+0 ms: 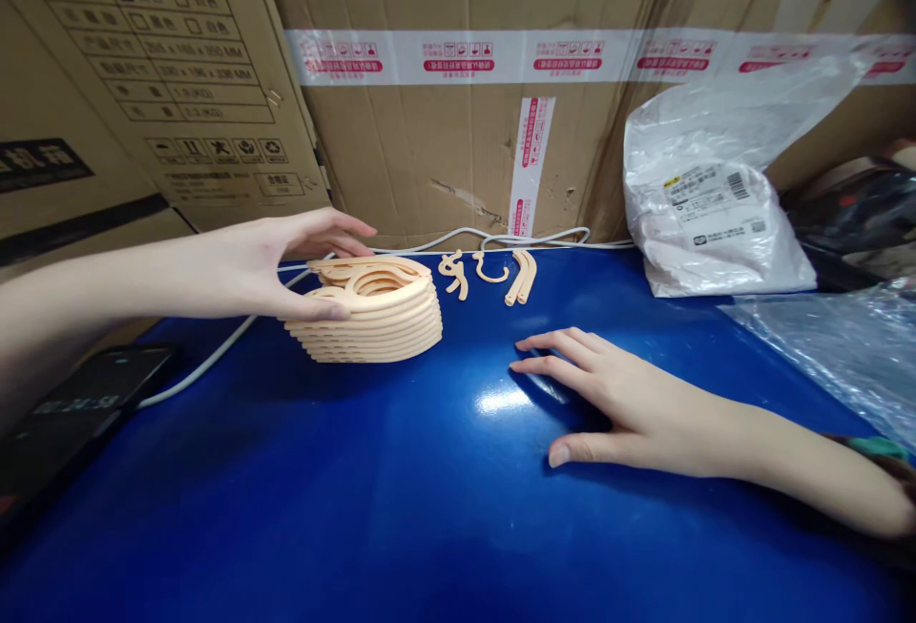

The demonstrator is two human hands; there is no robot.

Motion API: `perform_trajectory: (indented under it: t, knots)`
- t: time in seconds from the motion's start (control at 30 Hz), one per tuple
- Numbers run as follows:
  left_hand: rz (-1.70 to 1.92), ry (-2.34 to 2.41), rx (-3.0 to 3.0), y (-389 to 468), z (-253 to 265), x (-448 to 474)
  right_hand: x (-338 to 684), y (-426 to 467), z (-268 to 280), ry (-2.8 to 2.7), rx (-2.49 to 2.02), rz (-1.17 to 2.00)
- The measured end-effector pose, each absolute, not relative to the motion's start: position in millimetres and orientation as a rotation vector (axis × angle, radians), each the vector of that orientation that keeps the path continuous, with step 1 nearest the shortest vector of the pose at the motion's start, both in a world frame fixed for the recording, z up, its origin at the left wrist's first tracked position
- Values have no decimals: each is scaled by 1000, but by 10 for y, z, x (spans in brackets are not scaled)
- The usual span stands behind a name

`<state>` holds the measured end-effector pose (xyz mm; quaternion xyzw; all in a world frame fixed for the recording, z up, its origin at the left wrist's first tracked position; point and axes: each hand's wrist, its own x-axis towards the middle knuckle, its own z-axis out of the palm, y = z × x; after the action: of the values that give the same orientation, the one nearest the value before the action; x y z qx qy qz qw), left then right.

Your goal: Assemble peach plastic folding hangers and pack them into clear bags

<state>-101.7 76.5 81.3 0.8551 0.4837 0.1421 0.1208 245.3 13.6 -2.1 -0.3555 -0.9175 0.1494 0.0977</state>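
Observation:
A stack of cream plastic folding hangers (pixel 379 327), folded flat, stands on the blue tabletop (pixel 401 508). My left hand (pixel 286 256) is at its left end, the thumb lying along the near upper edge and the fingers stretched out above the far side, apart from the thumb. No hanger is visibly gripped. To the right, my right hand (pixel 608 399) is low over the table with thumb and fingers spread, holding nothing. Behind, near the cardboard, lie loose cream parts: a small clustered piece (pixel 453 273), a hook (pixel 490 270) and two curved arms (pixel 521 278).
Large cardboard boxes (pixel 429 155) wall off the back and left. A white plastic mailing bag (pixel 716 213) stands at back right, near clear plastic wrap (pixel 844 346). A phone (pixel 93 404) lies at left beside a white cable (pixel 215 361).

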Motion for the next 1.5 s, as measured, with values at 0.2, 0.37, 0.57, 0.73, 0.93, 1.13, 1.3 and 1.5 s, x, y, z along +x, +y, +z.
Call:
perform_trajectory:
  t: [0.2,0.37,0.57,0.73,0.93,1.13,1.3,1.5]
  knots:
    - [368,1411,2545,762,820,-1024,2453,134,-25,-2726,-1052,431]
    - [393,1433,2505,761,814,-1025,2457,129,-27,-2713,-1039,434]
    - [418,1409,2489,762,799,-1014,2456,133,-26,-2733,-1041,427]
    - [375,1410,2515,784,802,-1054,2457,134,-19,-2748,-1066,432]
    - [340,1421,2524,769,798,-1053,2454,130,-11,-2757,-1078,431]
    - [337,1428,2506,783,803,-1036,2463,134,-24,-2761,-1073,417]
    - [240,1476,2469,841,803,-1086,2463,129,-28,-2779,-1100,405]
    - [161,1481,2472,856,779,-1017,2451,129,-26,-2787,-1109,396]
